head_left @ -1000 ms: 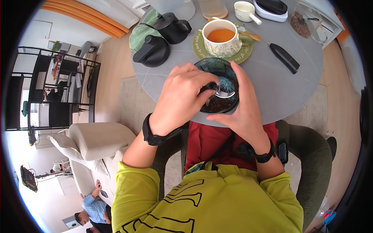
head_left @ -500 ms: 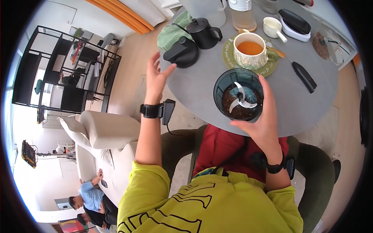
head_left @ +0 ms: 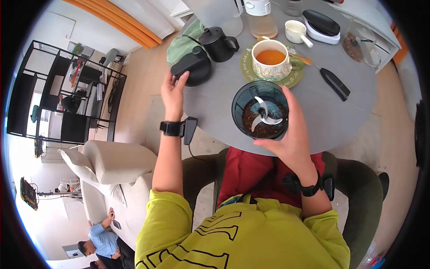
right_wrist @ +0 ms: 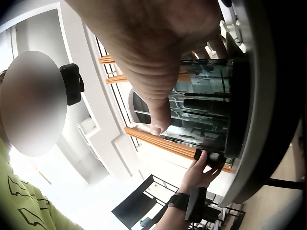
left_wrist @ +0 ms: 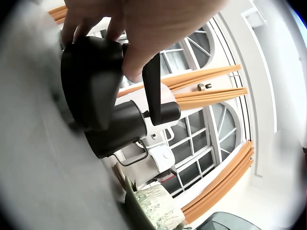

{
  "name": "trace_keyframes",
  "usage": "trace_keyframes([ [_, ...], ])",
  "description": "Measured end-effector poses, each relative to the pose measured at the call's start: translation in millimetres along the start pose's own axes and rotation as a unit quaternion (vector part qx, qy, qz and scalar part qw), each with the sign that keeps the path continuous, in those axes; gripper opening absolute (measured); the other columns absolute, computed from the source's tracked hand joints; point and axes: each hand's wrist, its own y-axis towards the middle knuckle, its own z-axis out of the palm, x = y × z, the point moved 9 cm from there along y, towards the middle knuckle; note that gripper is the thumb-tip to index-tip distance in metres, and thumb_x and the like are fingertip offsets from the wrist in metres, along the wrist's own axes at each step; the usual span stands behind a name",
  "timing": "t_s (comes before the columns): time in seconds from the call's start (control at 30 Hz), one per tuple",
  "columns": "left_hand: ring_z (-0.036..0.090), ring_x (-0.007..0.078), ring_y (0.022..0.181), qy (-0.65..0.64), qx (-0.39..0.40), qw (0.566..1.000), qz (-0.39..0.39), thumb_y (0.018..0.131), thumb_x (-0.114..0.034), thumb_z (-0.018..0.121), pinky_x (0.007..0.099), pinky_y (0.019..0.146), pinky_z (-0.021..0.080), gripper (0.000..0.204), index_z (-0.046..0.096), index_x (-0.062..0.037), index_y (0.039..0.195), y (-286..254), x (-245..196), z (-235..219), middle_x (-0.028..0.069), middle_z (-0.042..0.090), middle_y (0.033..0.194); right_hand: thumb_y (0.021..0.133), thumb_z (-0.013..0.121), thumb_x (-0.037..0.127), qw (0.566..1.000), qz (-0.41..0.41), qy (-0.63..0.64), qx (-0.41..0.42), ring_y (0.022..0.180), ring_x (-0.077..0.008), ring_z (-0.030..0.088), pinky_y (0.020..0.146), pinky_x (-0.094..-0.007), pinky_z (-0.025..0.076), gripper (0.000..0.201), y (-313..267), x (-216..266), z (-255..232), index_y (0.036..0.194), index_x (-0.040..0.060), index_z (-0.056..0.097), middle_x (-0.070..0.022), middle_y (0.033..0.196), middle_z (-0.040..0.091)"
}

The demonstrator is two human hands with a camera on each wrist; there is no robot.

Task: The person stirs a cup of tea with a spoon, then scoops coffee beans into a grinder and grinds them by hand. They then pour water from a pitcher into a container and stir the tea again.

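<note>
Chopper bowl (head_left: 240, 107) — just on the near side of the mug (head_left: 268, 71), right grip (head_left: 295, 134) curled round its wall. Black lid (head_left: 198, 71) — left of the mug, pinched by the left grip (head_left: 173, 96). Small white cup (head_left: 293, 33), beyond the mug, rightward.

the head camera looks forward and down over the shirt (head_left: 268, 233) to the table (head_left: 210, 116). the left wrist view, tipped sideways, looks across the table from close by the left hand (head_left: 173, 96), sharing the kettle (head_left: 217, 47) with the head view. the right wrist view, also sideways, sits near the dark clear bowl (head_left: 240, 110), the left hand beyond.
</note>
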Motion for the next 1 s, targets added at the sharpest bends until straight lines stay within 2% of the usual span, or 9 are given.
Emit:
trace_keyframes([
  [0.1, 0.055, 0.0127, 0.107, 0.009, 0.022, 0.999, 0.043, 0.09, -0.007, 0.062, 0.0268, 0.095, 0.041, 0.036, 0.054, 0.0008, 0.123, -12.0, -50.7, 7.4, 0.0063, 0.061, 0.116, 0.055, 0.089, 0.028, 0.999, 0.017, 0.029, -0.003, 0.124, -0.0354, 0.043, 0.102, -0.0414, 0.038, 0.112, 0.6, -1.3, 0.1, 0.143, 0.0013, 0.024, -0.0186, 0.138, 0.041],
  [0.2, 0.055, 0.014, 0.108, -0.001, 0.047, 0.998, 0.03, 0.09, -0.005, 0.06, 0.0288, 0.097, 0.04, 0.033, 0.054, 0.0008, 0.122, -32.5, -91.4, 14.7, 0.0097, 0.059, 0.122, 0.054, 0.089, 0.028, 0.998, 0.009, 0.052, -0.015, 0.124, -0.0351, 0.044, 0.103, -0.0412, 0.037, 0.116, 0.3, -2.9, 0.9, 0.144, 0.0008, 0.02, -0.0183, 0.137, 0.041],
  [0.27, 0.053, 0.0166, 0.113, -0.037, 0.118, 0.99, 0.066, 0.088, -0.003, 0.06, 0.0306, 0.1, 0.039, 0.032, 0.055, 0.0009, 0.12, -54.0, -124.4, 39.9, 0.0137, 0.055, 0.129, 0.054, 0.089, 0.027, 0.998, 0.014, 0.054, -0.015, 0.124, -0.0351, 0.044, 0.103, -0.0412, 0.037, 0.118, -0.3, -4.2, 1.7, 0.144, 0.0005, 0.019, -0.0186, 0.137, 0.041],
  [0.3, 0.051, 0.0211, 0.119, -0.082, 0.177, 0.978, 0.077, 0.086, -0.002, 0.061, 0.0329, 0.101, 0.038, 0.032, 0.056, 0.001, 0.117, -62.1, -134.4, 56.6, 0.0163, 0.052, 0.133, 0.053, 0.09, 0.027, 0.998, 0.016, 0.054, -0.016, 0.124, -0.0352, 0.044, 0.103, -0.0411, 0.037, 0.119, -0.3, -4.8, 1.6, 0.145, 0.0003, 0.018, -0.0188, 0.137, 0.041],
  [0.43, 0.046, 0.0283, 0.126, -0.083, 0.281, 0.953, 0.072, 0.081, 0.001, 0.065, 0.0375, 0.102, 0.038, 0.033, 0.057, -0.0002, 0.113, -86.3, -136.7, 96.0, 0.0163, 0.054, 0.129, 0.052, 0.09, 0.026, 0.998, 0.022, 0.053, -0.016, 0.124, -0.0359, 0.044, 0.103, -0.0414, 0.037, 0.12, 0.4, -5.4, -0.9, 0.145, -0.0004, 0.018, -0.0197, 0.137, 0.041],
  [0.57, 0.044, 0.0281, 0.128, -0.041, 0.343, 0.933, 0.102, 0.081, 0.0, 0.067, 0.0381, 0.103, 0.036, 0.033, 0.057, -0.0028, 0.112, -101.1, -131.0, 120.7, 0.0158, 0.055, 0.125, 0.052, 0.09, 0.027, 0.997, 0.036, 0.069, -0.015, 0.124, -0.0371, 0.044, 0.103, -0.0416, 0.037, 0.121, -1.5, -10.9, 0.4, 0.145, -0.0016, 0.018, -0.0207, 0.137, 0.042],
  [0.7, 0.047, 0.0247, 0.125, -0.031, 0.349, 0.932, 0.09, 0.082, -0.001, 0.067, 0.0373, 0.103, 0.037, 0.033, 0.057, -0.0025, 0.114, -103.6, -123.9, 122.5, 0.0197, 0.05, 0.133, 0.052, 0.09, 0.028, 0.997, 0.04, 0.066, -0.021, 0.124, -0.0375, 0.044, 0.103, -0.0422, 0.036, 0.12, -3.5, -9.4, -1.5, 0.144, -0.002, 0.018, -0.021, 0.136, 0.042],
  [0.8, 0.047, 0.0236, 0.125, -0.019, 0.337, 0.94, 0.047, 0.083, -0.002, 0.066, 0.037, 0.102, 0.037, 0.033, 0.057, -0.0023, 0.115, -100.7, -118.8, 120.1, 0.0199, 0.049, 0.135, 0.053, 0.089, 0.028, 0.998, 0.026, 0.041, -0.027, 0.125, -0.0374, 0.043, 0.103, -0.0427, 0.036, 0.12, -2.4, -5.3, -4.5, 0.144, -0.002, 0.019, -0.021, 0.136, 0.043],
  [1.0, 0.046, 0.0237, 0.125, -0.042, 0.334, 0.941, 0.027, 0.083, -0.002, 0.065, 0.037, 0.102, 0.037, 0.035, 0.056, -0.0024, 0.116, -99.5, -112.9, 119.8, 0.0192, 0.049, 0.135, 0.053, 0.089, 0.029, 0.999, 0.008, 0.017, -0.029, 0.125, -0.0372, 0.043, 0.103, -0.0432, 0.035, 0.118, -2.3, -1.3, -6.0, 0.144, -0.002, 0.02, -0.0199, 0.136, 0.043],
])
